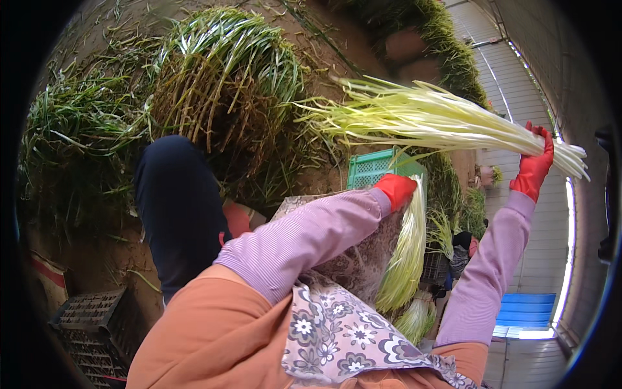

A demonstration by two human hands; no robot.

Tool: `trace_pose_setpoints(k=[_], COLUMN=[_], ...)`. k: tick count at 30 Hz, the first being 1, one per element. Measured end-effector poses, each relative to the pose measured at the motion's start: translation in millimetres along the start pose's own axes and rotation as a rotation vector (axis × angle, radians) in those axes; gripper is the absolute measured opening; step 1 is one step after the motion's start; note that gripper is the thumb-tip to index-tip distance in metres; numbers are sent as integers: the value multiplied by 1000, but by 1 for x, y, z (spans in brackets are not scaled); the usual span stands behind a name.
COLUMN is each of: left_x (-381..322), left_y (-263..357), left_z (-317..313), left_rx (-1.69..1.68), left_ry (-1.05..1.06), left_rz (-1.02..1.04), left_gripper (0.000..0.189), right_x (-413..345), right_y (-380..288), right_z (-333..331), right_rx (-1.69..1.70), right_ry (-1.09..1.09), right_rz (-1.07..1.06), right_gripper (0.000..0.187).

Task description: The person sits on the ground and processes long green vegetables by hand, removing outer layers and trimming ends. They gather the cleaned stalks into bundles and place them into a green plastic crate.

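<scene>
My right hand (pixel 533 163), in a red rubber glove, grips a bunch of blanched leafy stems (pixel 437 119) near its white ends. The bunch's yellow leaves fan out to the left of the view. My left hand (pixel 396 190), gloved in red too, is closed at the white end of a second pale bunch (pixel 406 253). That bunch lies along the edge of the flowered apron (pixel 350 335) over my lap. A green plastic crate (pixel 371 167) is just beyond my left hand, partly hidden by the hand and stems.
A big heap of green leafy stems with brown roots (pixel 218 87) lies on the earthen floor. At lower left is a black plastic crate (pixel 92 330). Another pale bunch (pixel 417 313) lies beside my lap. More greens (pixel 447 58) line the white panelled wall (pixel 505 92).
</scene>
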State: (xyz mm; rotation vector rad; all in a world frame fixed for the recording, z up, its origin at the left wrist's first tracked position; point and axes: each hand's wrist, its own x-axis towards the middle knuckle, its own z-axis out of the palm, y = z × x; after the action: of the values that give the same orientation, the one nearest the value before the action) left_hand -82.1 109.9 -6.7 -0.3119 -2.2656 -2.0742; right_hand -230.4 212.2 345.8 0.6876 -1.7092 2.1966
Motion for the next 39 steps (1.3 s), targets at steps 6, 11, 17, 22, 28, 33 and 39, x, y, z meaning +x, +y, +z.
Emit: trace_pose_setpoints(k=[6, 11, 17, 22, 28, 33, 39], left_x=[-90, -88, -106, -115, -106, -104, -139], left_y=[74, 133, 79, 36, -9, -70, -114], left_z=[-9, -7, 57, 63, -12, -69, -143], left_rx=[394, 474, 532, 658, 939, 920, 352], left_ry=[111, 703, 366, 164, 289, 184, -106], left_rz=[849, 956, 824, 666, 522, 372, -382], left_gripper=[46, 63, 69, 72, 51, 7, 28], right_x=[-80, -218, -345, -394, -408, -418, -406], right_y=[-20, -15, -63, -147, -160, -55, 27], right_z=[13, -4, -77, -152, -269, -369, -388], right_rx=[-194, -169, -219, -41, -507, -261, -60], right_ry=[142, 154, 333, 228, 583, 451, 679], right_rz=[-49, 149, 115, -52, -332, 4, 40], right_gripper=[29, 22, 19, 18, 22, 26, 32])
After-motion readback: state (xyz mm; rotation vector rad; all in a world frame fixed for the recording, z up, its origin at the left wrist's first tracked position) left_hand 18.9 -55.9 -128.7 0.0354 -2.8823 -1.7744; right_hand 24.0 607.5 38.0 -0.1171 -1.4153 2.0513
